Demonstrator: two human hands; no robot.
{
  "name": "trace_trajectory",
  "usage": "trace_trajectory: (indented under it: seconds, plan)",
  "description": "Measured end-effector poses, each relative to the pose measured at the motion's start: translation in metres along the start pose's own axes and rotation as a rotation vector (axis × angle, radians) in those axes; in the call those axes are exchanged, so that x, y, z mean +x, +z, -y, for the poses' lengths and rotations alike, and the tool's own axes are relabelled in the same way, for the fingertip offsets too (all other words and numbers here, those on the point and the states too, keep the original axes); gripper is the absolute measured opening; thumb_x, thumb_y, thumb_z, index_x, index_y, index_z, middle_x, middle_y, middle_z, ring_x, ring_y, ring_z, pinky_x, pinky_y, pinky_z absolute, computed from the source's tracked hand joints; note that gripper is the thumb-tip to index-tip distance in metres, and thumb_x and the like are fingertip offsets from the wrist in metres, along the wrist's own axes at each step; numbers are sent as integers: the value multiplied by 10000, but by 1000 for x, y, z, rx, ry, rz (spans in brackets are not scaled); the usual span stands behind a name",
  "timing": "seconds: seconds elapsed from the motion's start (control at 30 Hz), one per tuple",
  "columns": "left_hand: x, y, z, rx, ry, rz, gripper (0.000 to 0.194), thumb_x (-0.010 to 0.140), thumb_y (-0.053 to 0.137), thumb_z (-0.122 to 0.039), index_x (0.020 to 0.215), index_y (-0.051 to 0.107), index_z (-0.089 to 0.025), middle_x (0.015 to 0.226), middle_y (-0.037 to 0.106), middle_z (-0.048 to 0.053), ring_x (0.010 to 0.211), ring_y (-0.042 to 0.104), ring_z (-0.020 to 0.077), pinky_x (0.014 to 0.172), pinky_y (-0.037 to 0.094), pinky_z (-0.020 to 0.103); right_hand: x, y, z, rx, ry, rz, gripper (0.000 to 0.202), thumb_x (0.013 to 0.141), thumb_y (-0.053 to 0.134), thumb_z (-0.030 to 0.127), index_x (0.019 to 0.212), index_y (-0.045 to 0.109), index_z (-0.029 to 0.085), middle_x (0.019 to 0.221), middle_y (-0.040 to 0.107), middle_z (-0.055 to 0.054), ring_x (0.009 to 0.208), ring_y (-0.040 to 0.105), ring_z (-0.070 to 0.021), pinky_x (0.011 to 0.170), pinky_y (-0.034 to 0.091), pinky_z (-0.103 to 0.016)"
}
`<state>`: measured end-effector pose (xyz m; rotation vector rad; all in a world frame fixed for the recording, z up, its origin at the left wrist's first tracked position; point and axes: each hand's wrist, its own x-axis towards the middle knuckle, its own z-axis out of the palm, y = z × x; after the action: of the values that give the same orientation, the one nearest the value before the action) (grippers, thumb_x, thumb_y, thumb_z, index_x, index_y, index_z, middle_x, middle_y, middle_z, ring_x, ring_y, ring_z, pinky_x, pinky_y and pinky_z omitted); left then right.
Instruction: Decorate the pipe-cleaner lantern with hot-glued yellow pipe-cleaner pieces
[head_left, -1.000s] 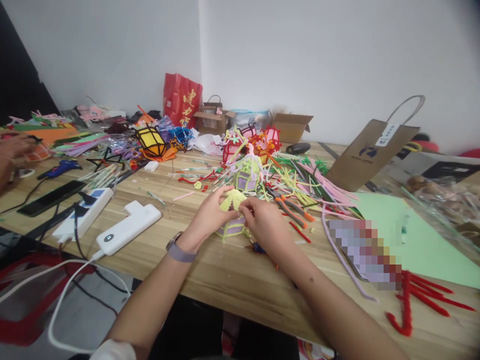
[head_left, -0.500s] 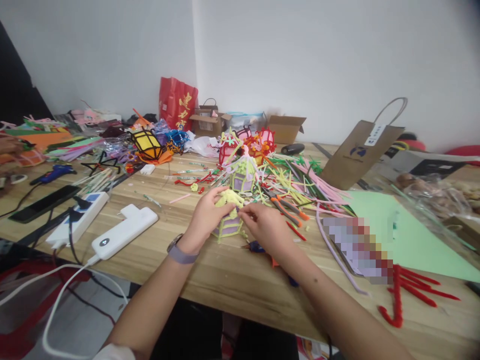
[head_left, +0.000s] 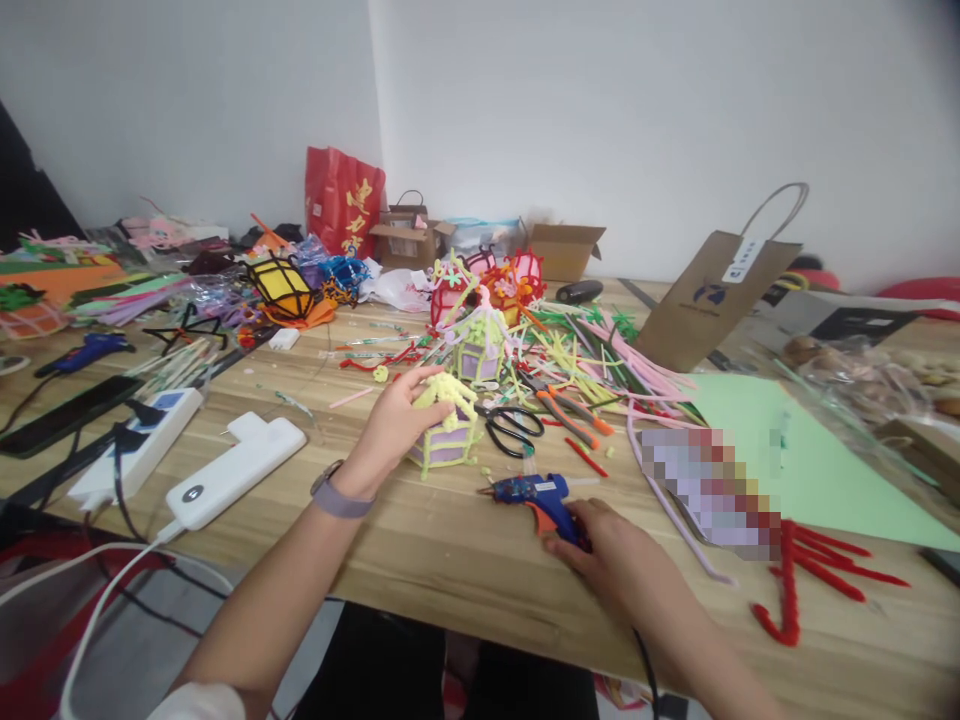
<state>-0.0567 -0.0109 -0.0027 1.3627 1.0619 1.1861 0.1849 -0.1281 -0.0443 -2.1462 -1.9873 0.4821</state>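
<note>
I watch the left hand [head_left: 394, 418] pinch a small lantern [head_left: 446, 447], thumb and fingers clamped on its fuzzy yellow top. The lantern, lilac walls framed in yellow-green, sits on the table [head_left: 427, 550] in front of the person; I take it as the clock's centre, with the person at six.

At four o'clock, the right hand [head_left: 615, 550] is closed around the grip of a blue glue gun [head_left: 529, 489]. The gun's nozzle points toward nine, near the lantern but apart from it. I can't tell whether its weight is on the table.

Scissors [head_left: 514, 431] lie at three, just beside the lantern, and orange-handled pliers [head_left: 574, 413] a little beyond them. A second lantern [head_left: 481, 360], in similar colours, stands at one.

Farther out, a green sheet [head_left: 825, 470] spreads at three, with red stems [head_left: 791, 595] at four. A brown bag [head_left: 697, 300] leans at two. Over at eleven stands a red bag [head_left: 341, 205], and at ten a black-and-yellow lantern [head_left: 279, 285]. A white power bank [head_left: 232, 475] lies at nine, a power strip [head_left: 139, 455] past it.
</note>
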Motion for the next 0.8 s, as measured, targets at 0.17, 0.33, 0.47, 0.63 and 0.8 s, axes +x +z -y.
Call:
trace_trajectory:
  seconds: [0.17,0.33,0.47,0.63,0.8]
  plan:
    - [0,-1,-2,-1,-6,25,663,631,721,-212,1255,512,-140,1029,693,97,801,668,171,670,516,253,1,3,-10,278,-71,-19,159,772,535,307,830,637,200,809,638,-61,783,596,-230,720,440,-330]
    - [0,-1,-3,-38,-31,50,682,615,734,-206,1254,505,-138,1052,688,107,815,670,179,673,517,259,-4,-8,-15,1039,56,-76,237,684,674,319,883,583,226,749,589,3,677,536,-173,630,439,-299]
    - [0,7,-2,-120,-23,6,652,622,743,-219,1226,512,-143,1038,695,95,824,675,184,684,522,266,10,-16,8,1605,-100,113,288,620,767,278,830,581,211,656,493,36,499,377,-86,461,330,-228]
    - [0,24,0,-99,43,-50,617,658,729,-222,1225,494,-159,1023,693,83,860,674,193,719,528,282,43,-23,43,1769,-185,146,300,539,795,290,753,610,191,664,490,31,546,405,-89,529,400,-247]
    - [1,26,6,70,191,-36,518,751,658,-239,1245,502,-222,1104,667,64,977,647,200,867,499,325,63,-15,50,1714,-220,194,286,597,774,367,673,574,178,643,492,29,502,403,-78,462,369,-222]
